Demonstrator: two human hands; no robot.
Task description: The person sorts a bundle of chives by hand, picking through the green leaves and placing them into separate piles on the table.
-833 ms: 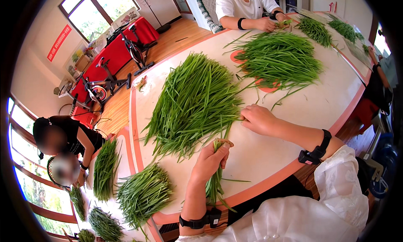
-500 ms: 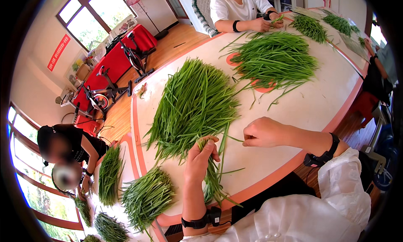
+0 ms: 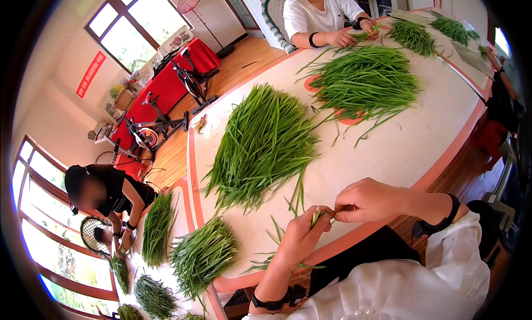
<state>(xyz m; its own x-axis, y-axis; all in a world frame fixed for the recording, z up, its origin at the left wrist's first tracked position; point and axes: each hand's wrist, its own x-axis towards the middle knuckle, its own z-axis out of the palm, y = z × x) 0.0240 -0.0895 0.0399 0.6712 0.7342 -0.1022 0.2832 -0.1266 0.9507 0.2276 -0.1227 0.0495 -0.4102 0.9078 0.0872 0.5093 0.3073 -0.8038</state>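
Note:
Low over the near edge of the table, my left hand point(image 3: 302, 231) is closed around a small bunch of garlic chives point(image 3: 317, 216). The pale stem ends stick out past the thumb, while green leaves trail below the wrist. My right hand point(image 3: 363, 201) meets those stem ends with its fingers pinched together; whatever lies between the fingertips is hidden. Just beyond both hands spreads a large loose heap of garlic chives point(image 3: 263, 145), a few blades straying from its near side.
Another heap of chives point(image 3: 366, 79) lies farther right, near a person in a white shirt point(image 3: 321, 12) handling some. Tidier piles point(image 3: 204, 253) line the left side, where a person in black point(image 3: 119, 195) bends over. The white table point(image 3: 388, 148) has an orange border.
My left hand has moved right and away from the large heap, carrying its bunch. My right hand has come down to the bunch's stem ends. The view has shifted slightly.

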